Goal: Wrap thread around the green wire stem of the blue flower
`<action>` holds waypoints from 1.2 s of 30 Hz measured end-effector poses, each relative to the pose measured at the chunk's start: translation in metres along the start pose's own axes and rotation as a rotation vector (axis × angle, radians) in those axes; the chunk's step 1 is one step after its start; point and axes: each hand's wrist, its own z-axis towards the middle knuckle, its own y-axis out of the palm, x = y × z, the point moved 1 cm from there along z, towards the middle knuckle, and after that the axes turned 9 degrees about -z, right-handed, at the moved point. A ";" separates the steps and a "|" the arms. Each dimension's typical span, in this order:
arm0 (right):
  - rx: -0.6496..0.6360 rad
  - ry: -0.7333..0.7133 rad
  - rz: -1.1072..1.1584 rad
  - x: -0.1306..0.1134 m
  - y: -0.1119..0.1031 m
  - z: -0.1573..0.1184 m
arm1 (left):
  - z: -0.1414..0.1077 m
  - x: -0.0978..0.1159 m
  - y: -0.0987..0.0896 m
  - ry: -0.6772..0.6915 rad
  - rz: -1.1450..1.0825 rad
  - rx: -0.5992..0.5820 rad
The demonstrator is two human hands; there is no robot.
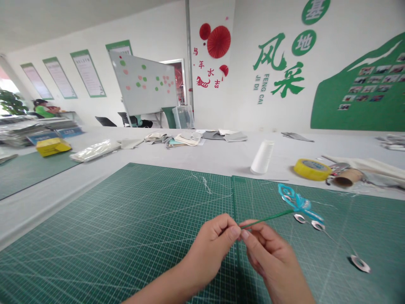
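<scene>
A green stem [274, 216] runs from my fingertips up to the right, with a blue openwork flower or butterfly shape [302, 203] at its far end. My left hand [218, 240] pinches the near end of the stem between thumb and forefinger. Close against it, my right hand [265, 249] grips the same stem just beside that end. Both hands are above the green cutting mat [142, 219]. Beyond my right hand, small white-pink rings [360, 264] on thin wire lie on the mat, partly under the blue shape.
A white thread cone [262, 157], yellow tape roll [312, 169] and cardboard tube [348, 177] stand behind the mats. Fabric pieces [186, 138] lie along the far table edge. At left are a yellow box [53, 146] and a plastic-wrapped packet [95, 150]. A person [46, 109] sits far left.
</scene>
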 end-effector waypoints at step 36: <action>-0.067 -0.155 -0.367 0.005 -0.017 0.007 | -0.008 0.014 -0.001 0.082 0.414 0.068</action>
